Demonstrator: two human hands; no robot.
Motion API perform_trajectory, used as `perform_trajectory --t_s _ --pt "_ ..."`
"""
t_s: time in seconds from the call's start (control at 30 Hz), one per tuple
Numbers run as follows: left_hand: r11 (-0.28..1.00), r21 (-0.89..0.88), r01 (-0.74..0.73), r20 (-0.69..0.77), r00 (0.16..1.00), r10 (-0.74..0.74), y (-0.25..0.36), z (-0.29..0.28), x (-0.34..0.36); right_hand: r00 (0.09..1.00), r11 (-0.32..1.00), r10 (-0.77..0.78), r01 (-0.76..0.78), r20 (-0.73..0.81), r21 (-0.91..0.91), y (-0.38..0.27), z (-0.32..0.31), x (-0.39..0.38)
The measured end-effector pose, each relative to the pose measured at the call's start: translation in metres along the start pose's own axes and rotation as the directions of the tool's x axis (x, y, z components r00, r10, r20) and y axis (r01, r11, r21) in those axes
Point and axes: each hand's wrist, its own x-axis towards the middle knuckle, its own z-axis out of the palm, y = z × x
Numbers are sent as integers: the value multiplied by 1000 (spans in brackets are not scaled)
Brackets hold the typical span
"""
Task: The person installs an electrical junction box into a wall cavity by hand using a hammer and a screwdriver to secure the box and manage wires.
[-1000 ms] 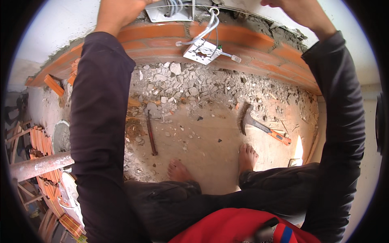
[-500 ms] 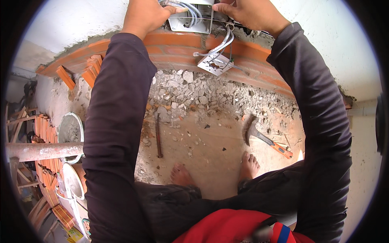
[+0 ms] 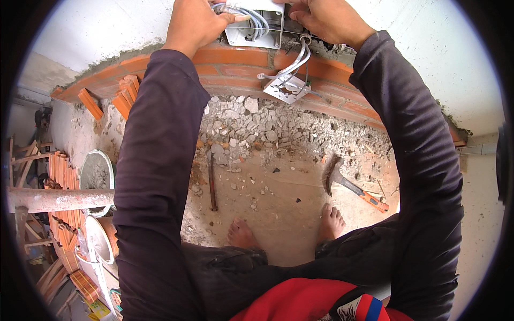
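A white electrical box (image 3: 235, 37) with an open front sits in the broken-out wall above the brick course, at the top edge of the view. Coiled grey cables (image 3: 258, 22) lie inside it. My left hand (image 3: 197, 24) grips the box's left side, its thumb laid over the cables; the other fingertips are out of sight. My right hand (image 3: 333, 20) is curled at the box's upper right corner, and what its fingers pinch is hidden. Below, more grey cables (image 3: 297, 61) come out of a conduit end, beside a white perforated plate (image 3: 288, 90) hanging against the bricks. A thin line crosses the box's front.
Rubble (image 3: 243, 120) lies along the wall's foot. On the floor are a hammer (image 3: 348, 184) with an orange-and-black handle and a rusty metal bar (image 3: 212, 182). At left stand a mortar bucket (image 3: 96, 172), a horizontal pole (image 3: 64, 199), loose bricks (image 3: 91, 104) and stacked bricks.
The view has shifted slightly, so most things sit a little lower. My right thumb has drawn slightly away from the box's right edge. My left hand keeps its place on the box.
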Motion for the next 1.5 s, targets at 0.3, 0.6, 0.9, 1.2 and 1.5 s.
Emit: perform_trajectory --t_s 0.3,0.6,0.9,1.2,1.5 --pt "1000 -11 -3 8 1000 3 -3 0 -1 997 997 57 -59 46 43 -11 -8 -3" --pt "999 9 -39 1 999 39 -9 3 0 999 999 39 -39 30 19 -6 -5 -1" --pt "1000 -21 7 19 1000 -6 -7 3 -1 994 996 88 -89 62 9 0 -1 3" --pt "999 22 -33 8 999 33 -2 0 -1 997 997 65 -67 51 32 1 -2 3" --pt "999 -13 -43 -5 999 43 0 0 -5 996 997 73 -73 47 10 6 0 3"
